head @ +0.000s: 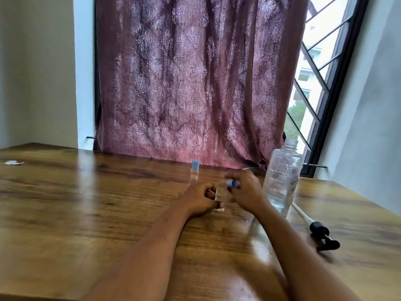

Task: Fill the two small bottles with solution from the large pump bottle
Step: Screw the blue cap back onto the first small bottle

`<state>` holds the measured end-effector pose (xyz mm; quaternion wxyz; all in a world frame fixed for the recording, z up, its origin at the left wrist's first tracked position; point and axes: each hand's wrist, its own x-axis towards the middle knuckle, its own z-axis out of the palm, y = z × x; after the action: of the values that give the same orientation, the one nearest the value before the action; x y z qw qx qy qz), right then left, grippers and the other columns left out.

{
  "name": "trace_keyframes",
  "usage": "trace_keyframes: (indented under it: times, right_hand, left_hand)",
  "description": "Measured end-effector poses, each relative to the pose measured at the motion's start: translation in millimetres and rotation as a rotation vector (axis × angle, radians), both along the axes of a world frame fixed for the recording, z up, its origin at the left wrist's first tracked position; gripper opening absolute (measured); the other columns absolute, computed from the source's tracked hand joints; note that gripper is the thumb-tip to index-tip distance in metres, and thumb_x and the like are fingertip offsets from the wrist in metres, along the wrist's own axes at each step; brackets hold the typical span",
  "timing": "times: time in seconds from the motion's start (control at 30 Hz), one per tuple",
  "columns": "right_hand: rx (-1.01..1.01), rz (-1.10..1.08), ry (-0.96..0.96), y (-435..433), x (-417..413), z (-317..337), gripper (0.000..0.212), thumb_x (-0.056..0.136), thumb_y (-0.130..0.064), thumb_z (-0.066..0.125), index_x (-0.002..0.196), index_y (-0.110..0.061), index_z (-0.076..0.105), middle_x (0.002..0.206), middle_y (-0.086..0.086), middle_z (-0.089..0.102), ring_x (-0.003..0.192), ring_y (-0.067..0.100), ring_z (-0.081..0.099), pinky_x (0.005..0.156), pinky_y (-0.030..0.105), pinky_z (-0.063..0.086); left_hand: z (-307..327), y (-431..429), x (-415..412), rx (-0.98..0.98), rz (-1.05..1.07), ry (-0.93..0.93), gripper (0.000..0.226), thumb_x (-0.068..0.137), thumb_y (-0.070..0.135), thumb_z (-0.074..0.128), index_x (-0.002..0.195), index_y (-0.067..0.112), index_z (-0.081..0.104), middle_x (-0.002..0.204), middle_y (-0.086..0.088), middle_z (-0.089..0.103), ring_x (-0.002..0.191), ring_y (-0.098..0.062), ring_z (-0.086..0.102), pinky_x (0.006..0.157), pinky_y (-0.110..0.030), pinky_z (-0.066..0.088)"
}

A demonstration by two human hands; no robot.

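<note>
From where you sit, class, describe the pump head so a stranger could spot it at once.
Start at the wooden table and find the tall clear large bottle standing open at its right. The pump head lies flat just right of it, the only black item, trailing a pale tube.

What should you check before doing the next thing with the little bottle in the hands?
1. Left hand steadies the held small bottle on the table: ok.
2. Right hand fingers are on its blue cap: ok.
3. Cap going on or off: cannot tell, blurred.
4. Second small bottle upright and capped: ok.
5. Large bottle open, pump lying on the table: ok.
6. Held bottle's fill level: cannot tell.
</note>
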<state>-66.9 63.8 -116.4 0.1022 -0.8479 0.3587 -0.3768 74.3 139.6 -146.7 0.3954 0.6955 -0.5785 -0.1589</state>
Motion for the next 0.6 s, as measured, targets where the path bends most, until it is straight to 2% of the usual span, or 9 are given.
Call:
trace_keyframes:
  times: [0.07, 0.13, 0.2, 0.27, 0.33, 0.4, 0.47, 0.53, 0.6]
  right_hand:
    - [0.105, 0.086, -0.213, -1, -2, 1, 0.033, 0.077, -0.005, 0.066, 0.106, -0.020, 0.069, 0.097, -0.008, 0.048, 0.097, 0.029, 0.059, 0.087, 0.043, 0.053]
    - [0.165, 0.147, -0.368, 1, -3, 3, 0.033, 0.076, -0.013, 0.065, 0.095, -0.040, 0.064, 0.099, -0.009, 0.050, 0.096, 0.028, 0.061, 0.082, 0.047, 0.055]
    - [0.173, 0.168, -0.460, 5, -4, 3, 0.029, 0.079, -0.016, 0.064, 0.091, -0.041, 0.058, 0.098, -0.004, 0.059, 0.092, 0.020, 0.061, 0.080, 0.042, 0.054]
    - [0.186, 0.188, -0.513, 9, -5, 2, 0.027, 0.083, -0.012, 0.066, 0.092, -0.035, 0.055, 0.089, -0.008, 0.060, 0.081, 0.010, 0.059, 0.075, 0.031, 0.050]
    - [0.203, 0.211, -0.497, 11, -5, -1, 0.023, 0.082, -0.009, 0.067, 0.095, -0.026, 0.057, 0.082, -0.010, 0.059, 0.076, 0.005, 0.056, 0.073, 0.025, 0.047]
    - [0.216, 0.225, -0.435, 12, -4, -5, 0.023, 0.082, -0.007, 0.068, 0.100, -0.019, 0.060, 0.082, -0.006, 0.062, 0.076, 0.006, 0.057, 0.071, 0.018, 0.047]
    - [0.223, 0.234, -0.382, 12, -5, -6, 0.027, 0.083, -0.007, 0.067, 0.107, -0.017, 0.061, 0.090, -0.002, 0.066, 0.082, 0.010, 0.061, 0.073, 0.013, 0.047]
    - [0.238, 0.277, -0.358, 12, -5, -7, 0.033, 0.084, -0.007, 0.066, 0.114, -0.017, 0.062, 0.099, 0.002, 0.068, 0.091, 0.013, 0.063, 0.079, 0.017, 0.049]
    - [0.224, 0.292, -0.306, 11, -6, -8, 0.032, 0.084, -0.008, 0.066, 0.115, -0.017, 0.064, 0.102, 0.002, 0.068, 0.092, 0.011, 0.064, 0.077, 0.010, 0.047]
  left_hand:
    - [-2, -2, 2, 0.001, -0.010, -0.004, 0.026, 0.063, 0.041, 0.081, 0.080, 0.034, 0.063, 0.079, 0.014, 0.065, 0.089, -0.014, 0.063, 0.093, -0.038, 0.048]
    - [-3, -4, 2, 0.006, -0.014, 0.002, 0.030, 0.066, 0.037, 0.082, 0.090, 0.029, 0.066, 0.084, 0.010, 0.066, 0.092, -0.016, 0.063, 0.091, -0.035, 0.048]
    - [-2, -4, 3, 0.005, 0.001, 0.004, 0.036, 0.061, 0.046, 0.080, 0.092, 0.035, 0.065, 0.085, 0.015, 0.066, 0.095, -0.015, 0.063, 0.097, -0.041, 0.046]
    - [-3, -2, 2, -0.006, 0.005, 0.012, 0.039, 0.061, 0.046, 0.080, 0.095, 0.035, 0.066, 0.087, 0.015, 0.068, 0.096, -0.013, 0.063, 0.101, -0.046, 0.042]
    - [-4, 0, 1, -0.015, 0.001, 0.050, 0.038, 0.067, 0.036, 0.081, 0.101, 0.029, 0.067, 0.088, 0.011, 0.068, 0.093, -0.010, 0.063, 0.101, -0.040, 0.043]
    - [-4, 3, -2, -0.014, -0.012, 0.060, 0.040, 0.064, 0.042, 0.080, 0.101, 0.032, 0.067, 0.088, 0.014, 0.068, 0.094, -0.010, 0.063, 0.100, -0.038, 0.043]
    - [-5, 2, -1, -0.010, -0.002, 0.046, 0.043, 0.052, 0.057, 0.074, 0.092, 0.043, 0.065, 0.088, 0.017, 0.070, 0.096, -0.009, 0.064, 0.103, -0.048, 0.039]
    - [-6, 0, 0, 0.003, -0.007, 0.056, 0.044, 0.050, 0.058, 0.072, 0.091, 0.044, 0.064, 0.088, 0.017, 0.071, 0.098, -0.009, 0.064, 0.105, -0.052, 0.037]
    - [-6, 0, 0, -0.001, -0.007, 0.056, 0.045, 0.053, 0.055, 0.073, 0.095, 0.041, 0.065, 0.087, 0.016, 0.071, 0.097, -0.010, 0.064, 0.104, -0.053, 0.037]
